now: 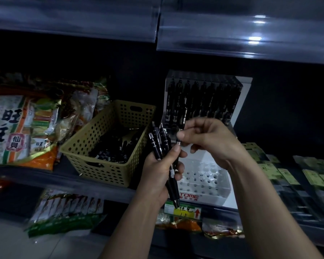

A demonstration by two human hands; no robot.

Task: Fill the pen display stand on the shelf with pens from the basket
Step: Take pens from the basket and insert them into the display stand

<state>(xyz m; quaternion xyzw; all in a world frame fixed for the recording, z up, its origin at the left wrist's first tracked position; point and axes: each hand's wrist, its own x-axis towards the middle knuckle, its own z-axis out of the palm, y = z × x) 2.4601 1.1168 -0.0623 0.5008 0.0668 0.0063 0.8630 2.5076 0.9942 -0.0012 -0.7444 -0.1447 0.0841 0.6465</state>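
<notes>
A white pen display stand (204, 186) sits on the shelf, its back rows filled with black pens (204, 98) and its front holes bare. To its left stands a tan perforated basket (108, 171) with several black pens in it. My left hand (157, 172) grips a bundle of black pens (160, 143) upright in front of the stand. My right hand (204, 139) pinches a single black pen (182, 118) between thumb and fingers, just above the bundle.
Snack bags (22, 128) crowd the shelf left of the basket. Flat packets (288, 176) lie on the shelf to the right. An upper shelf (232, 34) overhangs the stand. More packets fill the shelf below, behind a yellow price tag (185, 211).
</notes>
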